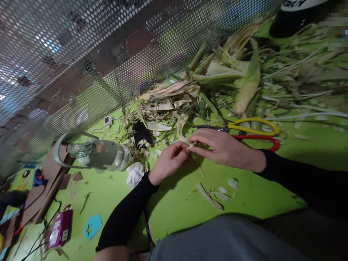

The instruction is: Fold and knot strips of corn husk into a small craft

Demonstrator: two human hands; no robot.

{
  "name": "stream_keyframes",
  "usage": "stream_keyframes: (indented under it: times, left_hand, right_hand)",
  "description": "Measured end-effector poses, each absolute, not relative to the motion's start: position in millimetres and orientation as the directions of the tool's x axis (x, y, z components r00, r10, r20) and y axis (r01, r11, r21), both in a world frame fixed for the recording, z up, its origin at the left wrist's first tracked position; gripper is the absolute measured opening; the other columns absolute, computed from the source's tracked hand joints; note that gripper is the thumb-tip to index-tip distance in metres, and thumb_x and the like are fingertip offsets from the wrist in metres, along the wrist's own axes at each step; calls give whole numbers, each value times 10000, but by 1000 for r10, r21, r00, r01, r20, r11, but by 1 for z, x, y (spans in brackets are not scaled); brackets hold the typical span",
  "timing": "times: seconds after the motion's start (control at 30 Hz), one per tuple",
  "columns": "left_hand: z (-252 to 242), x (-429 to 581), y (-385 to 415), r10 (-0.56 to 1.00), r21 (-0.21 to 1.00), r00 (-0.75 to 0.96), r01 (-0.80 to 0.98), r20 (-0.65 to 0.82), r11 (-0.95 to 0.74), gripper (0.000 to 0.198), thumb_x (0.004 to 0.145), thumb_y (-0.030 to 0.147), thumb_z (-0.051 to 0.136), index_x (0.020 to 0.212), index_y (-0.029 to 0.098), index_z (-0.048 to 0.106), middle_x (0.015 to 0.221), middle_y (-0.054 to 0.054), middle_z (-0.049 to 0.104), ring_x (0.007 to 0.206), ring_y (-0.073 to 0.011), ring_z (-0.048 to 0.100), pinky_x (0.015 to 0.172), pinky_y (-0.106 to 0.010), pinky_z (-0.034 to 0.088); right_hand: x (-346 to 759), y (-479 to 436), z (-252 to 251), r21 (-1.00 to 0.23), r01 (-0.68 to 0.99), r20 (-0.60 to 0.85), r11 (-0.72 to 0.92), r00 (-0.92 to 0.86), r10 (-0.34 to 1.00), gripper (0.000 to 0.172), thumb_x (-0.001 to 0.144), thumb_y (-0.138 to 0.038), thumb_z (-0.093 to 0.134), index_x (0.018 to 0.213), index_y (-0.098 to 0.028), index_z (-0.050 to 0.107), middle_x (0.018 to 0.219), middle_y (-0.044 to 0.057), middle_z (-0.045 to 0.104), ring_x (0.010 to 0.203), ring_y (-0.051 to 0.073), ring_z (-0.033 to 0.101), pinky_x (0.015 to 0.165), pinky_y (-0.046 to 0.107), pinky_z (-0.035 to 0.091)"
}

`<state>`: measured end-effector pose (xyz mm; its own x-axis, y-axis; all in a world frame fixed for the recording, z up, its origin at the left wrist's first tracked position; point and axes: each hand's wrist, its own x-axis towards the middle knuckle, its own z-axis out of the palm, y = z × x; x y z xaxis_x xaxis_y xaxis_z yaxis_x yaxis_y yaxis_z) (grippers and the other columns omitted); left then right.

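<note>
My left hand and my right hand meet over the green table. Between their fingertips is a small pale piece of corn husk, pinched from both sides. A thin strand hangs below the fingers. Just beyond my right hand lie scissors with one yellow and one red handle, their blades partly behind the hand. Dried husk scraps are heaped beyond my fingers. Nearer to me lie a few pale husk shavings.
A perforated metal screen runs along the far side. Left of my hands are a clear-bottomed bottle, crumpled white tissue, a purple box and a blue paper piece. Larger husks and a white cable lie at right.
</note>
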<state>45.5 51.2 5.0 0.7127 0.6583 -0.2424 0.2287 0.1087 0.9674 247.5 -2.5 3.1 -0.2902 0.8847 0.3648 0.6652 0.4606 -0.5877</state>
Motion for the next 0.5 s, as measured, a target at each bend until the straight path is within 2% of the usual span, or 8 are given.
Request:
stream_keyframes:
  times: [0.13,0.27,0.37,0.5]
  left_hand:
    - [12,43,52,561,953,770,245,-302,177,406,898,562,597,843,159,584,652,25,560,558,-79,496,573,-226,404]
    - [13,42,53,547,953,781,241,-301,181,485,869,642,620,793,165,576,630,49,478,548,-65,414,540,-218,318]
    - [13,42,51,547,955,783,237,-296,177,484,865,626,637,744,163,564,605,62,417,534,-58,335,525,-234,241]
    - [14,45,48,586,967,771,167,-251,194,429,827,538,676,675,169,517,614,65,396,549,-53,300,562,-246,258]
  right_hand:
    - [251,-3,8,-640,594,360,488,-329,873,375,1033,-472,469,1030,-182,706,896,97,707,807,223,651,711,348,490]
    - [253,-4,12,-656,575,330,489,-365,871,356,1002,-499,522,968,-192,699,791,59,675,699,194,603,631,323,449]
    - [250,-7,13,-651,591,325,477,-351,878,301,989,-441,523,898,-199,676,724,40,643,643,179,568,591,318,422]
    - [246,-10,15,-698,565,316,441,-310,897,205,947,-391,558,863,-226,647,709,23,639,592,160,545,550,309,414]
